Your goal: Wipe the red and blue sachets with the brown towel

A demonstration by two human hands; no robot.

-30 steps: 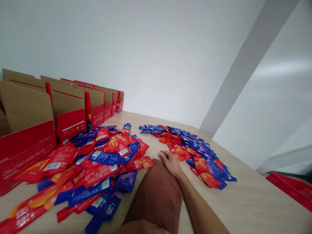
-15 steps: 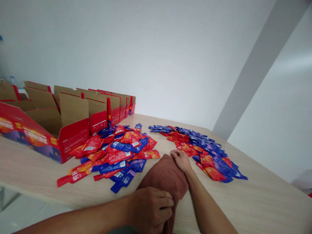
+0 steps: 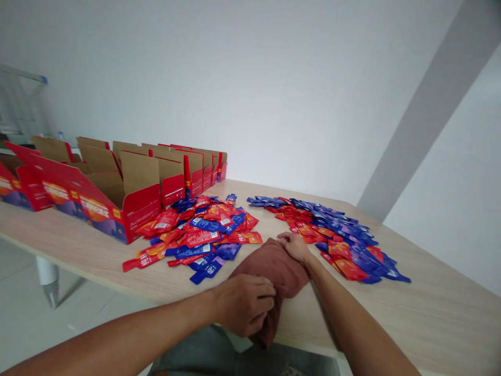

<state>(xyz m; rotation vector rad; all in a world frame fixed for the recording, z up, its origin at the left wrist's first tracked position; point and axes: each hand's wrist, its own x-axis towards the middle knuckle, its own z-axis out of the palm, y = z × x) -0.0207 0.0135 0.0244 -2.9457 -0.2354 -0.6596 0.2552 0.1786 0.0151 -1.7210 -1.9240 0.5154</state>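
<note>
A reddish-brown cloth (image 3: 270,263) lies bunched on the near edge of the table, its narrow end hanging over. My left hand (image 3: 248,303) is closed round the cloth's near part, fingers curled into a fold. At the far right corner of the cloth, my right hand (image 3: 294,245) has its fingers bent and pinching the fabric. To the left of the cloth is a loose heap of red and blue sachets (image 3: 203,237). Right of my right hand, more sachets (image 3: 340,235) lie overlapped in a long band, red on the inner side and blue on the outer.
Open red cardboard boxes (image 3: 141,209) with brown insides stand in rows along the left of the light wood table (image 3: 438,292). Behind it rises a white wall (image 3: 274,104). A table leg (image 3: 47,279) shows at the lower left.
The view has tilted and turned left, so more boxes, the floor and my lap show. Both hands keep their hold on the cloth, with little change in their places on it.
</note>
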